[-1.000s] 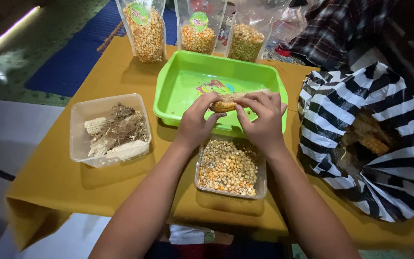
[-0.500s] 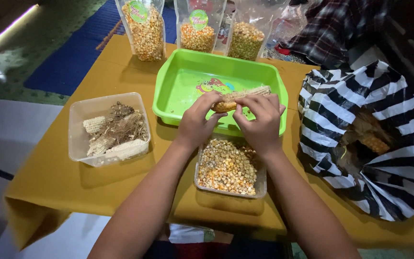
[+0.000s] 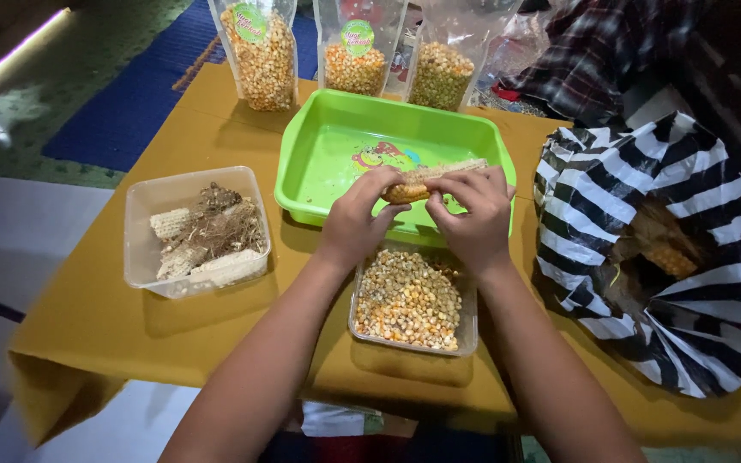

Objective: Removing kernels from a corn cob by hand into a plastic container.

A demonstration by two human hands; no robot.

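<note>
Both hands hold one corn cob over the near edge of a green plastic tray. My left hand grips the cob's left end, where kernels remain. My right hand wraps the bare, pale right part. Directly below the hands sits a clear tub filled with loose yellow kernels.
A clear tub at the left holds stripped cobs and husk fibres. Three clear pouches of kernels stand at the table's far edge. A black-and-white striped bag with more cobs lies open at the right. The table has a yellow cloth.
The cob's bare right end has come further out from under my right hand. Both hands stay over the tray's near edge.
</note>
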